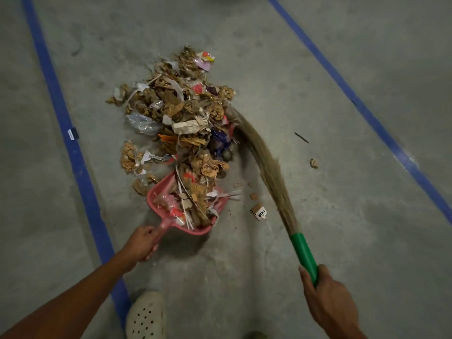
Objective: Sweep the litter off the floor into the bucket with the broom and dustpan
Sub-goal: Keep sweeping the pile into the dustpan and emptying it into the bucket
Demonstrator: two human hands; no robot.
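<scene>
Dustpan (153,195) part-filled, L hand (141,243) gripping handle; R hand (326,298) gripping broom (267,173); most litter (181,106) on floor (318,69); bucket unseen.

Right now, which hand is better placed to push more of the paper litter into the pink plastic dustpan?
Right. The right hand grips the green-handled straw broom, whose bristles curve against the litter pile. The left hand only steadies the pink plastic dustpan.
</scene>
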